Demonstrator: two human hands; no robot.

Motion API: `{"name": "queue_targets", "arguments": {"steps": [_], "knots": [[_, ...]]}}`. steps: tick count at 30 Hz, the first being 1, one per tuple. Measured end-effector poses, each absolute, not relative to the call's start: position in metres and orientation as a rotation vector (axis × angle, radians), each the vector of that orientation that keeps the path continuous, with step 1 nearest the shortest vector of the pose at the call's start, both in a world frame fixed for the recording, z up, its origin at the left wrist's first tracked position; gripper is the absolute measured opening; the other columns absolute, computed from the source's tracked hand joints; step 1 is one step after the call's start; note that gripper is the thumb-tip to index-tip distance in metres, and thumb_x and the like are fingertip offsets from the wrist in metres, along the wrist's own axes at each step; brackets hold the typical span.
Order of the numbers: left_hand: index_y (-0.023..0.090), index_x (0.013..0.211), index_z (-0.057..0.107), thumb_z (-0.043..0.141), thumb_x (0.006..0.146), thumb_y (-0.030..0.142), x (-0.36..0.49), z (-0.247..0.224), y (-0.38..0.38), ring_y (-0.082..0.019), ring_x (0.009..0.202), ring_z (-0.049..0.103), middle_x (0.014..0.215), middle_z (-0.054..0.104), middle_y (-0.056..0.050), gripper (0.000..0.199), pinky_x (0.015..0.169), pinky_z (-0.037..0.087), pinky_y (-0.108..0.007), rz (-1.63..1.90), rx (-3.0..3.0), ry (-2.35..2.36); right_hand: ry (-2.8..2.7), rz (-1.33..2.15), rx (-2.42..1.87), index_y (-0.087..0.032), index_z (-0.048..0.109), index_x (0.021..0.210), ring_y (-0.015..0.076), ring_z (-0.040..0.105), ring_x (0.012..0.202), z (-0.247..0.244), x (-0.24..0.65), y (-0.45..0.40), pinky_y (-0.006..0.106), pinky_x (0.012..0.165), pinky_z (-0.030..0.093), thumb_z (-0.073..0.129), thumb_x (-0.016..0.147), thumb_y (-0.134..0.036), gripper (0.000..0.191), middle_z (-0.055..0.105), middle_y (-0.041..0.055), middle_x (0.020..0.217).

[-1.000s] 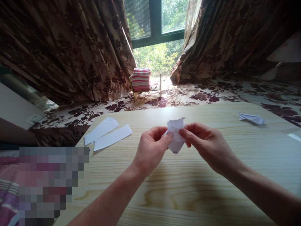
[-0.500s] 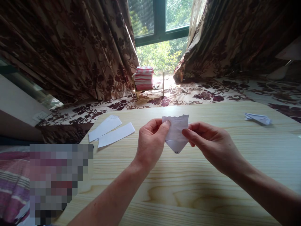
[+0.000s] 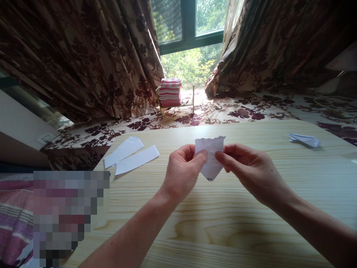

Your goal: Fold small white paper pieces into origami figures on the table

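A small folded piece of paper (image 3: 211, 165) is held up over the middle of the table, its top edge torn and ragged, its lower end folded to a point with a dark mark at the tip. My left hand (image 3: 184, 171) pinches its left side, the thumb lying across the front. On the right side, my right hand (image 3: 245, 167) grips it between thumb and fingers. The fingers behind the paper are partly hidden.
Paper strips (image 3: 137, 160) lie at the table's left. A folded paper piece (image 3: 304, 140) rests at the far right of the wooden table (image 3: 223, 230). Beyond, striped folded cloths (image 3: 170, 93) sit on a small stand before the window.
My left thumb has slid lower and further inward across the paper, and the left hand has shifted slightly right. My right hand stays almost where it was, still pinching the paper.
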State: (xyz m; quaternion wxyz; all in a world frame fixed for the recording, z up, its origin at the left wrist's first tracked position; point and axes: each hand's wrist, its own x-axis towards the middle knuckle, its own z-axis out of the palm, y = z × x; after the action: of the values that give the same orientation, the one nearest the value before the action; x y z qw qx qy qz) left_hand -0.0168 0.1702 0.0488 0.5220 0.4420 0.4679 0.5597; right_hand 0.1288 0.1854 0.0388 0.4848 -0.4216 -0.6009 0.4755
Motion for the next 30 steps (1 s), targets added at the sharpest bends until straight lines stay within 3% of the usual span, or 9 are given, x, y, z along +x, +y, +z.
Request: {"name": "queue_targets", "arguments": {"steps": [5,12,18,25,30], "knots": [[0.012,0.074,0.065,0.066,0.072,0.025,-0.0178,0.0499,0.1707,-0.011,0.063,0.054,0.065,0.063,0.000,0.012,0.063,0.042,-0.023,1.326,1.043,1.101,-1.458,1.201,-0.978,-0.020,0.068,0.077,0.0144,0.060,0.066,0.0392,0.1300,0.1844,0.023,0.057,0.046,0.071,0.074,-0.042,0.022,0.069,0.0014,0.074],[0.013,0.074,0.068,0.066,0.073,0.033,-0.0198,0.0522,0.1682,-0.012,0.061,0.053,0.063,0.062,0.000,0.020,0.062,0.042,-0.025,1.199,1.046,1.071,-1.426,1.152,-1.033,-0.022,0.069,0.077,0.0126,0.050,0.056,0.0409,0.1298,0.1877,0.024,0.050,0.043,0.070,0.073,-0.046,0.025,0.061,-0.0005,0.063],[0.012,0.075,0.072,0.069,0.071,0.028,-0.0209,0.0492,0.1685,-0.013,0.063,0.056,0.066,0.066,-0.003,0.017,0.064,0.043,-0.027,1.181,1.081,1.100,-1.485,1.167,-1.037,-0.020,0.069,0.078,0.0123,0.049,0.058,0.0364,0.1378,0.1909,0.024,0.052,0.041,0.062,0.081,-0.048,0.030,0.059,0.0003,0.064],[0.013,0.084,0.073,0.069,0.075,0.035,-0.0225,0.0516,0.1671,-0.013,0.067,0.055,0.072,0.067,-0.003,0.025,0.067,0.044,-0.026,1.183,1.126,1.015,-1.497,1.235,-1.026,-0.018,0.067,0.072,0.0100,0.045,0.051,0.0419,0.1361,0.1895,0.022,0.045,0.036,0.073,0.069,-0.050,0.033,0.054,-0.0023,0.054],[0.012,0.072,0.071,0.070,0.073,0.027,-0.0238,0.0486,0.1676,-0.010,0.059,0.050,0.062,0.063,-0.001,0.015,0.059,0.039,-0.022,1.197,1.162,1.112,-1.476,1.210,-1.039,-0.017,0.069,0.074,0.0102,0.046,0.051,0.0420,0.1350,0.1903,0.022,0.046,0.039,0.072,0.071,-0.050,0.034,0.053,-0.0021,0.053]]}}
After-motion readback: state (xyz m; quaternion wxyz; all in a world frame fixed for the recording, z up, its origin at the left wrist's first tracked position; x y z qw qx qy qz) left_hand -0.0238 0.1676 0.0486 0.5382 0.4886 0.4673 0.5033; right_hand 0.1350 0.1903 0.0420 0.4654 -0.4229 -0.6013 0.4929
